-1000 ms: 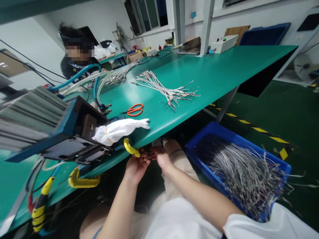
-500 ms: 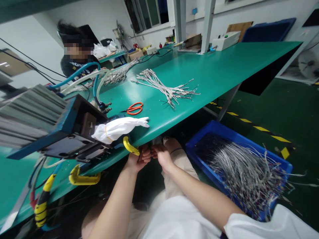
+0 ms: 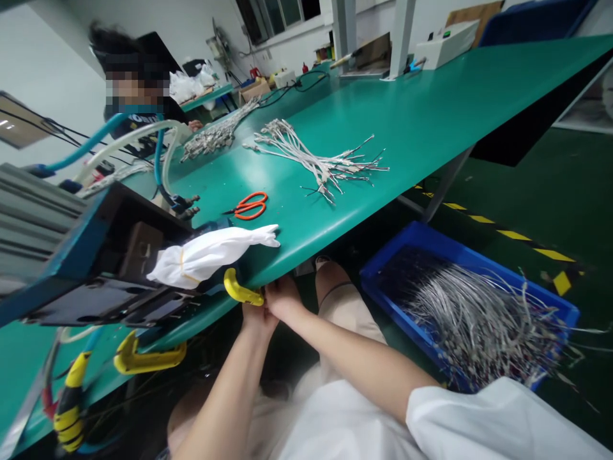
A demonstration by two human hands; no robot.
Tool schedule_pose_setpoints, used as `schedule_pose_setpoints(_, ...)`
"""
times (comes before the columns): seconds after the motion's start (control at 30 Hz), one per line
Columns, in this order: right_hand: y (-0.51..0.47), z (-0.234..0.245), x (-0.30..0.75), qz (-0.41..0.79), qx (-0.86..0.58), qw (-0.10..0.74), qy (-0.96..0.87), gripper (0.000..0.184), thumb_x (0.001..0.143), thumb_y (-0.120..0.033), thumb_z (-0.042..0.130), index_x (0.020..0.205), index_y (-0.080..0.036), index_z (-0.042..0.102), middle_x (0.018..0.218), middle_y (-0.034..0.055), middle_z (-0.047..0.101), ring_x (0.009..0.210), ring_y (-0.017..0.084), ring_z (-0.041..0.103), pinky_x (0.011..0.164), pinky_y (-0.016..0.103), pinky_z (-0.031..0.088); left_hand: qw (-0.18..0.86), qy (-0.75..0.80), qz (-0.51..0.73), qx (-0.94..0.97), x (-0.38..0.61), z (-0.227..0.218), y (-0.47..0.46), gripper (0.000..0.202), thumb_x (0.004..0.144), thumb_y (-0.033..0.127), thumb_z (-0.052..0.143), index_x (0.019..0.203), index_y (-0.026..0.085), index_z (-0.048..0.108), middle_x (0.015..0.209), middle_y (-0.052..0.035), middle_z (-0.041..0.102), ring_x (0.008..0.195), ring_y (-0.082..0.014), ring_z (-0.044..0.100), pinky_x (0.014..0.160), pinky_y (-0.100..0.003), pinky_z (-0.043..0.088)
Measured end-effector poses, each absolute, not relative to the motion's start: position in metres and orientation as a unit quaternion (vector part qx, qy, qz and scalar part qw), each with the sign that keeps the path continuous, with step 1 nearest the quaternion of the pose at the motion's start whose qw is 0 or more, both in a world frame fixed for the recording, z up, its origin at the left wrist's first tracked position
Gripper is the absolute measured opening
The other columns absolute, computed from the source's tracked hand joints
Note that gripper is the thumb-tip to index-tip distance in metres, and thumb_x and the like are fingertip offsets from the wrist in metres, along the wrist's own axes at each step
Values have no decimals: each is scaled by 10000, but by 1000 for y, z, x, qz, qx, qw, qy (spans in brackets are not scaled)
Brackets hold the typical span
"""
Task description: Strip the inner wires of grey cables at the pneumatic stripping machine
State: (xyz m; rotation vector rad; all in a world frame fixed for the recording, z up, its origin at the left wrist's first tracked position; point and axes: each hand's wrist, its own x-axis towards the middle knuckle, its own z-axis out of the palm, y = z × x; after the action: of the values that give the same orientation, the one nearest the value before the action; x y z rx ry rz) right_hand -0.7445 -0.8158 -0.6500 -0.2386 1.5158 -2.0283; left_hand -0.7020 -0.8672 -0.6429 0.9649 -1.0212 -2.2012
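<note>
Close together below the table's front edge are my left hand (image 3: 259, 318) and my right hand (image 3: 283, 299), the right one across the left. Both look closed, with fingers curled inward and mostly hidden; what they hold cannot be made out. Just above my left hand, a yellow clamp handle (image 3: 239, 291) juts past the edge and covers part of it. A white cloth bundle (image 3: 215, 252), tied with a band, sticks out of the metal press (image 3: 90, 255) on the left. Orange-handled scissors (image 3: 251, 206) lie on the green table (image 3: 412, 128) behind it.
White cables (image 3: 316, 156) lie in a bunch on the table, with another pile (image 3: 220, 133) farther back. On the floor at right, a blue crate (image 3: 390, 281) holds many grey cables (image 3: 474, 313). A second yellow clamp (image 3: 148, 359) grips the edge. A co-worker (image 3: 138, 96) sits across the table.
My right hand has moved left and forward, over my left hand and closer to the table edge. My fingers show less than before. The camera view has shifted slightly.
</note>
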Motion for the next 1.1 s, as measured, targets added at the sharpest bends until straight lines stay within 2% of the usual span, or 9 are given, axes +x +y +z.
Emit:
schedule_pose_setpoints(0.1, -816, -650, -747, -750, -105, 283, 589, 169, 820, -249, 639, 660, -259, 588, 702, 49, 657, 932, 340, 667, 769, 408, 509, 275, -376, -800, 378, -703, -642, -867, 129, 894, 247, 548, 874, 205, 668, 770, -26, 698, 789, -182, 686, 733, -274, 574)
schedule_pose_setpoints(0.23, -811, -653, -751, -743, -143, 306, 577, 275, 900, -351, 549, 642, -258, 564, 515, 13, 563, 632, 282, 657, 585, 373, 508, 254, -389, -795, 391, -703, -631, -863, 183, 905, 214, 522, 771, 194, 644, 695, -31, 669, 711, -185, 681, 643, -264, 573)
schedule_pose_setpoints(0.3, -802, -654, -753, -746, -173, 309, 563, 296, 917, -392, 522, 665, -252, 588, 510, 1, 563, 588, 253, 641, 563, 356, 508, 246, -404, -794, 383, -698, -625, -857, 192, 901, 213, 530, 738, 187, 626, 698, -38, 670, 693, -191, 682, 640, -282, 577)
schedule_pose_setpoints(0.4, -783, -654, -755, -752, -225, 301, 541, 239, 907, -368, 522, 755, -245, 659, 674, 12, 667, 702, 236, 669, 659, 354, 544, 269, -439, -771, 375, -685, -626, -844, 205, 911, 277, 533, 755, 177, 623, 728, -49, 686, 663, -195, 679, 636, -311, 574)
schedule_pose_setpoints(0.5, -765, -655, -755, -752, -275, 288, 526, 107, 794, -233, 620, 863, -250, 700, 879, 14, 714, 850, 228, 668, 819, 364, 545, 332, -483, -711, 389, -676, -637, -833, 256, 937, 338, 488, 803, 180, 638, 732, -41, 692, 637, -180, 666, 584, -273, 534)
schedule_pose_setpoints(0.6, -759, -657, -755, -747, -311, 278, 518, 274, 702, -140, 657, 949, -253, 696, 1012, 21, 704, 935, 226, 645, 913, 372, 515, 388, -529, -639, 402, -680, -648, -830, 275, 944, 295, 463, 758, 184, 631, 698, -25, 678, 613, -166, 639, 561, -254, 491)
schedule_pose_setpoints(0.83, -771, -661, -763, -729, -354, 339, 478, 268, 775, -108, 580, 992, -242, 661, 989, 20, 721, 925, 199, 687, 948, 377, 525, 470, -609, -485, 416, -695, -650, -839, 367, 931, 269, 581, 592, 161, 489, 557, 55, 504, 496, -92, 466, 487, -220, 358)
schedule_pose_setpoints(0.97, -774, -660, -769, -714, -359, 377, 468, 251, 759, -78, 586, 910, -237, 708, 904, 6, 743, 905, 204, 709, 944, 387, 535, 468, -646, -438, 415, -693, -651, -843, 415, 926, 279, 614, 562, 158, 455, 532, 73, 454, 474, -77, 429, 475, -210, 349)
schedule_pose_setpoints(1.1, -774, -657, -772, -712, -346, 382, 477, 264, 753, -64, 584, 875, -236, 742, 917, 5, 758, 930, 213, 715, 957, 397, 528, 455, -668, -417, 415, -693, -653, -847, 409, 905, 249, 646, 556, 153, 455, 530, 79, 445, 473, -71, 423, 485, -207, 363)
